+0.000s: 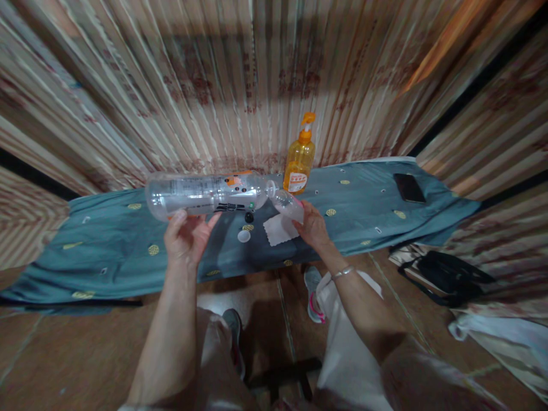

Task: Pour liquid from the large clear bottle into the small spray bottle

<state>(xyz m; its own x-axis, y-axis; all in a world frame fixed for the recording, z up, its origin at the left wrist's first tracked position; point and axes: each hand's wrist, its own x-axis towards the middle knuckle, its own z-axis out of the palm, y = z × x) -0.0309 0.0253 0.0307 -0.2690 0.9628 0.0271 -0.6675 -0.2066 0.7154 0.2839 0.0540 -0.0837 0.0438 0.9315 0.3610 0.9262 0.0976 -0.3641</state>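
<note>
Three bottles are in view: one large clear bottle [205, 195], one small clear bottle [287, 204] and one orange pump bottle [299, 160]. There are two loose caps, one white cap [244, 236] and one black cap [249, 217], plus one white square of cloth or paper [279, 229], one dark phone [409, 188] and one black bag [449, 277].

The large clear bottle lies almost level in the air at the centre of the frame, just left of the middle, above the bench [107, 240], which is draped in a blue-grey cloth with small gold medallions. It is see-through plastic with ribbed walls and a label of black print with an orange patch near the shoulder. Its open neck points right and meets the mouth of the small clear bottle. The left hand [186, 234] cradles it from below, fingers curled up around its underside. The right hand [312, 225] is wrapped around the small clear bottle, which tilts with its mouth up and to the left; a thin bracelet [343, 272] sits on that wrist.

Both caps and the white square lie on the cloth just below the bottles, between the hands. The pump bottle stands upright behind them, centre right. The phone lies flat at the right end of the bench. The bag sits on the floor at lower right.
</note>
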